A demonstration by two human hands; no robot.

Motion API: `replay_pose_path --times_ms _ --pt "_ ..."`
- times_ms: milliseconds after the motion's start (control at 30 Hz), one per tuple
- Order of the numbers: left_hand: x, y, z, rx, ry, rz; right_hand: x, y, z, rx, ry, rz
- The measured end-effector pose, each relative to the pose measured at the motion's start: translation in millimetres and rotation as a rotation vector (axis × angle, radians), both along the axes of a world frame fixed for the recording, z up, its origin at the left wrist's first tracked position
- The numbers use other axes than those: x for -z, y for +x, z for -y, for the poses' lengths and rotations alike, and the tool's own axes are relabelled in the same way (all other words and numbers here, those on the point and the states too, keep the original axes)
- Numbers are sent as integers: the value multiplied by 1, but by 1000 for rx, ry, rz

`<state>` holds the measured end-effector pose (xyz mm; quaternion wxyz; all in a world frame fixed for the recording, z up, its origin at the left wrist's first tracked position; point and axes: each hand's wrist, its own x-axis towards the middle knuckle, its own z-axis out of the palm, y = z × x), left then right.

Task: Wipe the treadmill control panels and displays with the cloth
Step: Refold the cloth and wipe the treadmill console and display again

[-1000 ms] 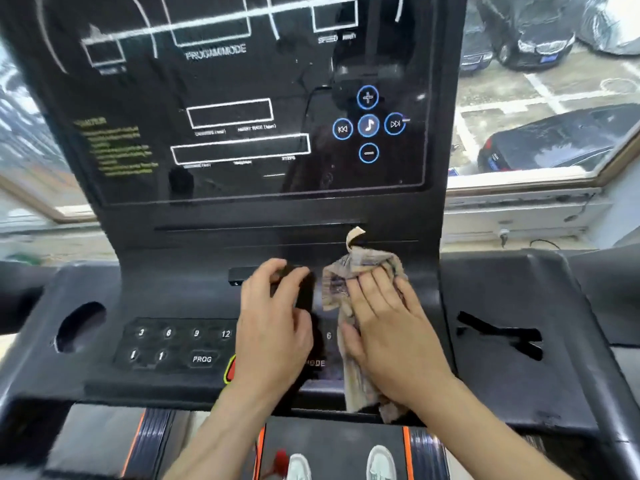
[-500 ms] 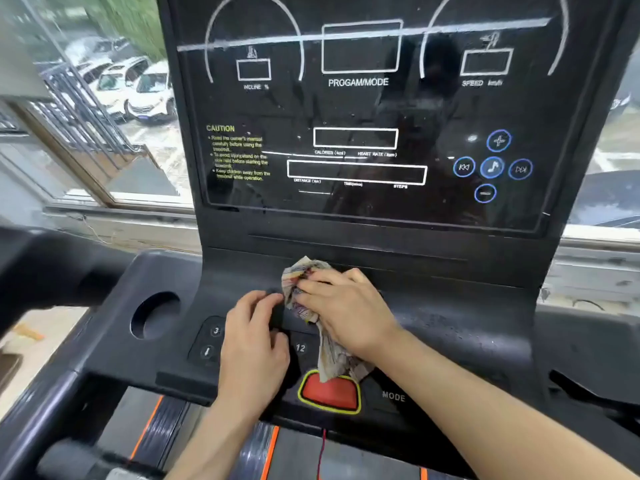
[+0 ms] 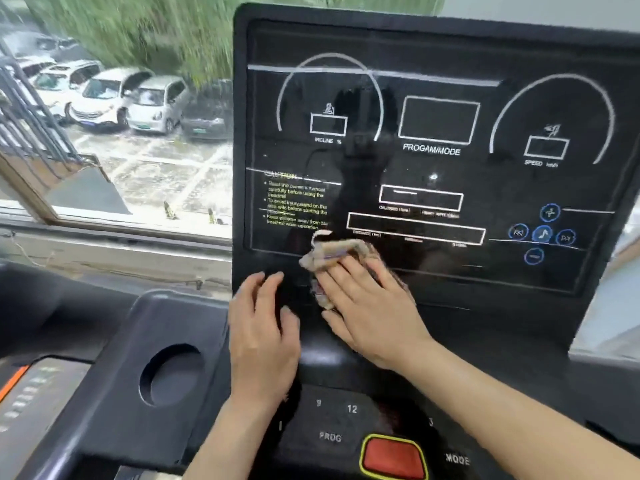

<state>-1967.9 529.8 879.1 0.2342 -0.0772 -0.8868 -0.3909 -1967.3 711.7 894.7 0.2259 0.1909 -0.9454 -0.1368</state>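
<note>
Fingers of right hand flat, pressing cloth on display lower edge; left hand fingers relaxed, resting on console.

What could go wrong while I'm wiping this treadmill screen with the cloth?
The right hand presses the crumpled beige cloth flat on the lower edge of the glossy black display; sweeping right may trigger the blue round touch buttons. The red yellow-rimmed button lies between the forearms, so leaning in might bump it. The bunched cloth may leave streaks.
</note>
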Motion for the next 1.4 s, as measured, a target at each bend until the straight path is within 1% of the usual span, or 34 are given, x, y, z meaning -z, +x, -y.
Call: replay_pose_path --times_ms 67,133,200,267,300,334,367,400,467,534,634,667,701,767,834,901,934,1034,1134,1234,1301,1368,1401 --pt "-6 -27 6 -68 108 -34 -8 -15 16 -68 57 -10" --pt "-11 -50 12 -119 219 1 -18 -34 22 -166 122 -19" --pt "-15 -70 12 -109 318 101 -38 -55 20 -219 162 -55" --pt "-16 -85 9 -96 384 234 -71 -81 16 -117 95 -200" --pt "-14 -89 8 -115 381 272 -87 -92 17 -19 28 -273" --pt "-12 -91 8 -140 351 270 -98 -100 24 78 -48 -327" --pt "-10 -91 9 -151 312 242 -97 -102 33 139 -93 -363" --pt "-8 -91 11 -137 287 201 -86 -99 44 150 -94 -366" --pt "-2 -93 18 -61 268 89 -50 -81 66 5 -24 -252" --pt "2 -95 21 -7 260 31 -27 -65 71 -122 45 -129" --pt "2 -96 19 0 273 4 -52 -82 60 -239 177 -90" --pt "1 -95 19 -7 285 7 -70 -96 59 -248 194 -129" --pt "-1 -94 19 -8 296 20 -92 -113 59 -219 166 -201" --pt "-2 -93 20 4 309 59 -139 -148 60 -47 5 -372" --pt "-3 -92 20 9 299 95 -165 -168 67 145 -153 -477" --pt "-2 -92 21 5 283 94 -154 -166 80 206 -209 -494" --pt "-3 -91 21 1 282 80 -139 -158 87 187 -193 -466" --pt "-4 -92 23 0 287 61 -86 -125 105 18 -78 -306" --pt "-2 -93 22 -8 299 97 -69 -115 104 -80 -13 -234" --pt "-9 -90 23 9 329 147 -95 -129 96 -100 -59 -312" --pt "-31 -94 24 66 378 192 -133 -153 88 -1 -152 -400" --pt "-64 -111 18 84 400 173 -173 -179 88 111 -218 -466" --pt "-83 -123 12 66 395 152 -192 -189 91 144 -225 -460"
